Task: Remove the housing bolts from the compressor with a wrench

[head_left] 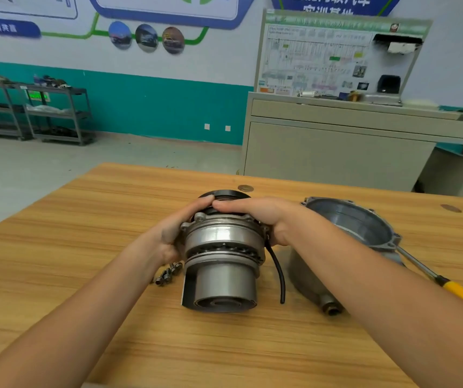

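Wood-grain workbench (84,247) in a training workshop, with a teal-banded wall and a grey cabinet behind.

Item: compressor (221,247), a bare metal core. It is laid on its side at the bench centre, pulley end turned away from the viewer.

Grip: the flanged far end is clasped by both hands. The left hand (172,233) is wrapped round the left flank. The right hand (264,217) is curled over the top and right flank.

Handling: judged heavy, rigid and liable to roll. The lugged flange is judged the surest purchase, as the polished barrel looks slippery. A black cable (279,270) trails at the right and is best not pulled.

Accessories: loose housing bolts (168,272) lie just beside the left flank. A detached housing (359,225) and a yellow-handled wrench (462,294) rest to the right.
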